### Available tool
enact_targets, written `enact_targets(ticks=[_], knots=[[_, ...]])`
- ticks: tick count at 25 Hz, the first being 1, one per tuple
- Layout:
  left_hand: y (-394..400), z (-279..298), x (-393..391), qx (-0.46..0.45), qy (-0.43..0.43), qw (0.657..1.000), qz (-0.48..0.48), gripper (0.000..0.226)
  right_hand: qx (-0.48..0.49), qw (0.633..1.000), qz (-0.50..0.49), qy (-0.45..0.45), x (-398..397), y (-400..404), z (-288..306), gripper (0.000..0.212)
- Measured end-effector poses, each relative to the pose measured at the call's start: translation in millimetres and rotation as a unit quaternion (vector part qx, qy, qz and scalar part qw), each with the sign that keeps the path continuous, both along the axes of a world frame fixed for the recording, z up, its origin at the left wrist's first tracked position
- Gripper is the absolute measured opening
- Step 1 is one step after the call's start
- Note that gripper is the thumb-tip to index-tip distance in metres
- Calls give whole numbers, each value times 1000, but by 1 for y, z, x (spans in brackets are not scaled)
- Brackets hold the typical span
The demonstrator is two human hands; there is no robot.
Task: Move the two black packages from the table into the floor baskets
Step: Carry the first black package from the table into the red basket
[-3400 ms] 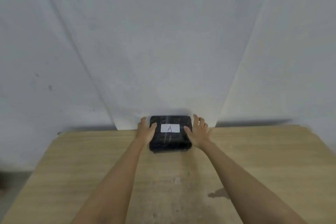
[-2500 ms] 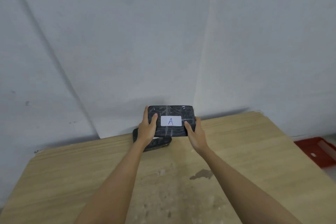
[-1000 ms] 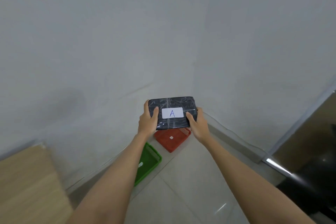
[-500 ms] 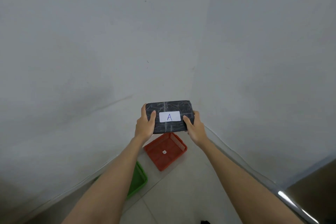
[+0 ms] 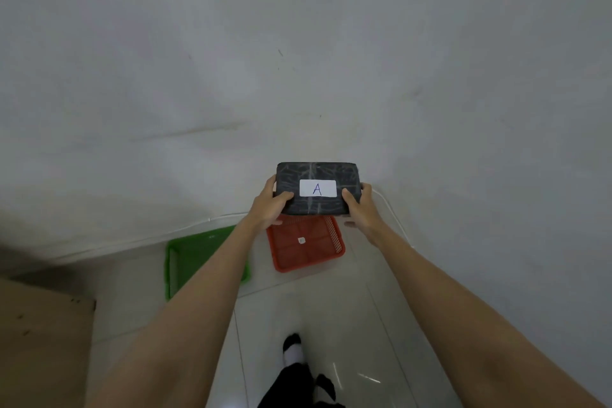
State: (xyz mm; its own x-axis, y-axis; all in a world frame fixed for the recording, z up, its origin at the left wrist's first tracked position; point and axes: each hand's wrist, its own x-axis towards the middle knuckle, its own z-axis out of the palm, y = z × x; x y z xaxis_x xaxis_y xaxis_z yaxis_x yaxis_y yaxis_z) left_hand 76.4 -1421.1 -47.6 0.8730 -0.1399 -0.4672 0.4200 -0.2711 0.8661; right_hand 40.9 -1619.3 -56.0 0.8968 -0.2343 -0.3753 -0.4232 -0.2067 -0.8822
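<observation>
Black package (image 5: pixel 318 188) | clamped between left hand (image 5: pixel 270 207) and right hand (image 5: pixel 361 209) | above red basket (image 5: pixel 306 247)

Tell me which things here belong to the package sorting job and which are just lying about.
Part of the job:
- black package labelled A, held by left hand and right hand
- red basket
- green basket

Just there:
- wooden table corner
- white cable along the wall
- tiled floor
</observation>
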Motion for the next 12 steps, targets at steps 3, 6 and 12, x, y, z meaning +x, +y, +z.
enact_targets(ticks=[3,6,12], knots=[[-12,-35,26,34,33,999,25,62,-15,997,37,65,42,-16,-36,44],[-27,-78,52,84,27,995,38,60,-23,992,54,108,78,-31,-78,44],[-58,-226,88,117,76,987,82,41,-3,982,65,175,134,-66,-228,46]])
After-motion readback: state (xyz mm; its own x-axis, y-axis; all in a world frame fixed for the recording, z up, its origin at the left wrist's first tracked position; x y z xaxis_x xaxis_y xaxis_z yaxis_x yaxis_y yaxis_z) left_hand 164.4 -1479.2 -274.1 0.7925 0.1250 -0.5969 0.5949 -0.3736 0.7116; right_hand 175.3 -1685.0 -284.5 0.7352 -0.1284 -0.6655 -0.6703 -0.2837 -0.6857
